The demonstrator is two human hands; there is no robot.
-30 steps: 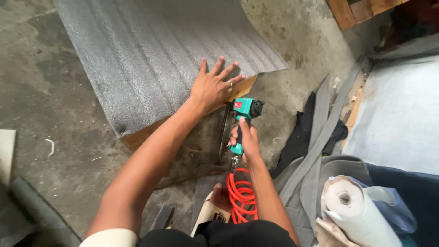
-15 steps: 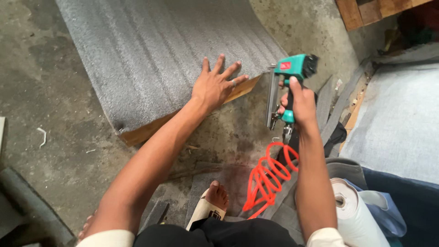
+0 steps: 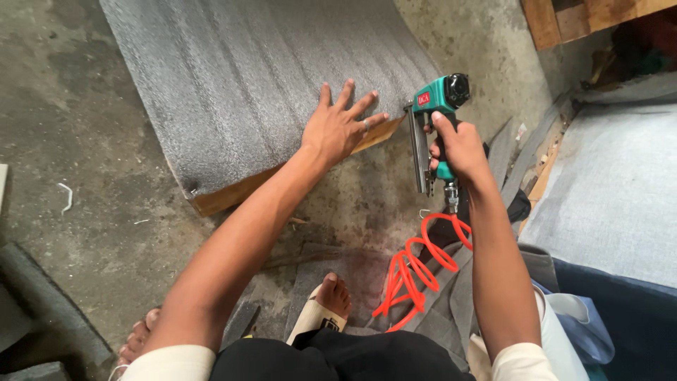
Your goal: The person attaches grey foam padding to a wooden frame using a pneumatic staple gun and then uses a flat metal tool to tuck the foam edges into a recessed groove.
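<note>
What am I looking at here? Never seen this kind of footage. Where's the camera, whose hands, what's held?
The camera sits on a person's head and looks down at their own bare arms, knees and feet. The left hand lies flat, fingers spread, on grey foam sheeting that covers a wooden board on the concrete floor. The right hand has its grip around a green pneumatic stapler, nose at the board's corner. An orange coiled air hose runs from the stapler's handle. Grey fabric lies at right.

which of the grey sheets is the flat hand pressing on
The large ribbed grey foam sheet laid over the wooden board; the left hand lies spread on its edge. The smoother grey fabric at right is untouched.
</note>
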